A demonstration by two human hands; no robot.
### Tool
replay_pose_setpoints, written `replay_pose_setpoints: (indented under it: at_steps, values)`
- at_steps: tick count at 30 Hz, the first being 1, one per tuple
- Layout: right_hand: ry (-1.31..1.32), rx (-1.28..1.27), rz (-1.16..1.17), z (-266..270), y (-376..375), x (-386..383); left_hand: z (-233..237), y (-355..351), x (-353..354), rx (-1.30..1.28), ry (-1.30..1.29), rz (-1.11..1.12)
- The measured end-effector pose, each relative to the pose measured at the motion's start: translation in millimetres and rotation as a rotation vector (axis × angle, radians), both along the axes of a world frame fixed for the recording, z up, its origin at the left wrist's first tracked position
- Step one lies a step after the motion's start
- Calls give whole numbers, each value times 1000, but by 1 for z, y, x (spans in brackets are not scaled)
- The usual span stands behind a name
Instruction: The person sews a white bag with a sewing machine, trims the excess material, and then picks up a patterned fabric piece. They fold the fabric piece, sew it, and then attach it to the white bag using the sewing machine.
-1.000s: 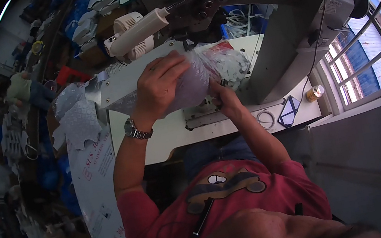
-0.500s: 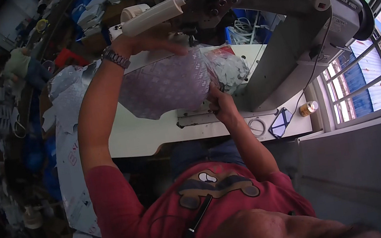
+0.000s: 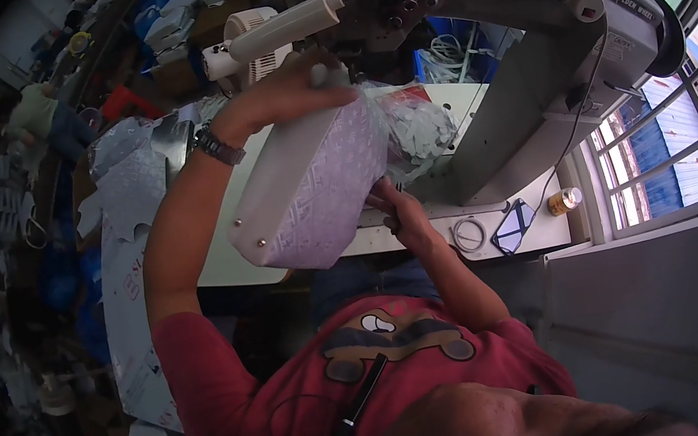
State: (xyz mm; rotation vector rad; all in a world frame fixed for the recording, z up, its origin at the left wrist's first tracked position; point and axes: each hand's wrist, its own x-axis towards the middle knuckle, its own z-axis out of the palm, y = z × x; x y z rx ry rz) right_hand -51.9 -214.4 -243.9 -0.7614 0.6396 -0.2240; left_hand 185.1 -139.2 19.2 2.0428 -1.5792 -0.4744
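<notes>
Matt embossed lilac bag (image 3: 309,197) w/ metal studs (image 3: 262,243); grey painted-metal sewing machine (image 3: 524,50)

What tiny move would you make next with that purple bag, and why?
Probably level the bag against the sewing machine: it hangs tilted, the left hand gripping its top, the right hand beneath its edge.

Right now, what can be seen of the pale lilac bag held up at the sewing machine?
The lilac bag is boxy and looks half-made. Its pale material has a fine repeating pattern and looks like coated fabric or faux leather. A plain grey-white end panel faces down and to the left, with a small metal stud near one corner. The bag is held tilted, raised off the table in front of the sewing machine. The left hand grips its upper end and the right hand touches its lower edge.
</notes>
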Motion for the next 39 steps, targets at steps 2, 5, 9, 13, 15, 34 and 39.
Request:
replay_pose_setpoints:
  at_steps: [2,5,9,13,15,34,39]
  values:
    - [-4,-28,90,-2,11,-6,-13,0,-9,-34,-117,71]
    - [11,-98,233,-23,15,-15,-21,4,-35,-117,-290,193]
    - [-65,-65,155,-26,12,-26,-17,15,-59,-192,-376,267]
    - [-81,-53,108,-6,14,-34,-22,24,-54,-271,-389,163]
    - [-81,-20,94,-7,13,-35,-19,39,-65,-272,-333,146]
    - [-132,50,62,25,-4,-16,7,119,-128,-182,-262,-193]
    - [-143,48,62,26,-10,-7,8,113,-126,-199,-373,-155]
